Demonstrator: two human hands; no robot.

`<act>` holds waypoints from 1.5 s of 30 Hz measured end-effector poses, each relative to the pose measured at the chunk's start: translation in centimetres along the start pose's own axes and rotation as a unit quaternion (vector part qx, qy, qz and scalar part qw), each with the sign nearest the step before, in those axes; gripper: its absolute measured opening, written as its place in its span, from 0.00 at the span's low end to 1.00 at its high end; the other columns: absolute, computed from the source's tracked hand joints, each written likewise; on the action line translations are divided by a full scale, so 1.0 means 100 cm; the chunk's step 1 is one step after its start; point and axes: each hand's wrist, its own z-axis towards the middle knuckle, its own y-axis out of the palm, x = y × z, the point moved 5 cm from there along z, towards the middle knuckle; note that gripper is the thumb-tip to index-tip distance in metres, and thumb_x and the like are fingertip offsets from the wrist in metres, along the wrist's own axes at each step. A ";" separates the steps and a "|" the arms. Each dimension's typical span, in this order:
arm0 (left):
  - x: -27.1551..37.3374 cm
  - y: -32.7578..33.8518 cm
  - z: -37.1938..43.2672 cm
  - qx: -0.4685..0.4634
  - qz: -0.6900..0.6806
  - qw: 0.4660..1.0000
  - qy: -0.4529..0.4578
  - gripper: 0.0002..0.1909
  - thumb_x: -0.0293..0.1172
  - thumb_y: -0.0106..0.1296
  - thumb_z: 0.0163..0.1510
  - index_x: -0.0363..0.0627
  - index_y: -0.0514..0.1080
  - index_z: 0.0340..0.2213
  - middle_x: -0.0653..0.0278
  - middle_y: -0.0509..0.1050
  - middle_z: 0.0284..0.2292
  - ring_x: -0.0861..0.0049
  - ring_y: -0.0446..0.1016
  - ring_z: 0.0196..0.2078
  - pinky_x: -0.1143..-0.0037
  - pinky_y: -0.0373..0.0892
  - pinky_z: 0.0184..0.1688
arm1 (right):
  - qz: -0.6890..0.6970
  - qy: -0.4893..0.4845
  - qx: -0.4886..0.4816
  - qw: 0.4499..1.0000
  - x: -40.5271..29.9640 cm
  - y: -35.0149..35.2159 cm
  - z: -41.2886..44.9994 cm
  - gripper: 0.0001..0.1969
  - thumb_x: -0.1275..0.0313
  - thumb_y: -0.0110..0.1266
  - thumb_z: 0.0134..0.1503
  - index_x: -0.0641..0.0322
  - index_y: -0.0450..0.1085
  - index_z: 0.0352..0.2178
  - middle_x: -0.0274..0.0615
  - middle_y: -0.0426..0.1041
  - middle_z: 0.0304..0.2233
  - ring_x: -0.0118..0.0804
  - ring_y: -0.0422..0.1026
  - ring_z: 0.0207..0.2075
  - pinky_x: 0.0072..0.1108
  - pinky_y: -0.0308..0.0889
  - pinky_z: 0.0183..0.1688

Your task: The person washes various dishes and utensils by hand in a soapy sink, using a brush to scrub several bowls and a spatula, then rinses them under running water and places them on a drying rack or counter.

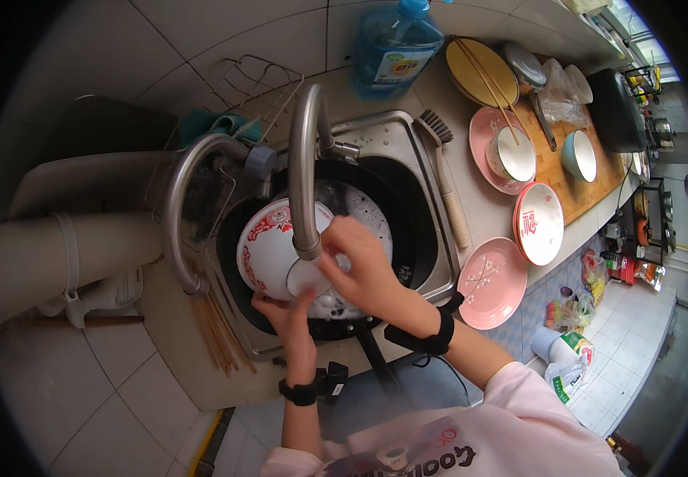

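Note:
My left hand grips the near rim of a white bowl with red patterns, which is tilted over the sink with its foot ring towards me. My right hand is at the bowl's right side, its fingers bent; what lies under them is hidden. Behind and below the bowl a black pan with foamy water sits in the steel sink, its handle pointing towards me. A curved steel faucet arches over the bowl and hides part of it.
Right of the sink lie a scrub brush, pink plates, stacked white dishes, a bowl with chopsticks and a cutting board. Behind stands a blue detergent bottle. Left are a second curved pipe and several chopsticks.

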 end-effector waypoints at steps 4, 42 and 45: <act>0.012 -0.001 -0.004 0.027 0.060 0.996 0.056 0.42 0.20 0.60 0.37 0.42 0.45 0.49 0.55 0.52 0.49 0.68 0.54 0.54 0.70 0.56 0.55 | 0.086 0.058 -0.078 0.992 0.000 0.025 -0.002 0.04 0.74 0.48 0.50 0.65 0.63 0.26 0.49 0.66 0.20 0.49 0.66 0.23 0.32 0.59 0.24; 0.030 -0.025 -0.018 -0.142 0.086 0.980 0.110 0.36 0.37 0.46 0.46 0.41 0.46 0.55 0.50 0.48 0.56 0.59 0.47 0.59 0.63 0.42 0.59 | 0.289 0.344 -0.027 0.893 0.071 -0.023 -0.062 0.31 0.82 0.36 0.42 0.61 0.50 0.53 0.34 0.63 0.37 0.21 0.61 0.30 0.12 0.58 0.27; 0.024 -0.028 -0.017 -0.141 0.061 0.987 0.054 0.33 0.36 0.44 0.48 0.40 0.49 0.54 0.50 0.52 0.54 0.61 0.50 0.58 0.65 0.45 0.59 | 0.356 0.367 0.017 0.859 0.085 -0.016 -0.063 0.31 0.82 0.36 0.43 0.61 0.50 0.53 0.36 0.63 0.39 0.23 0.62 0.34 0.14 0.62 0.30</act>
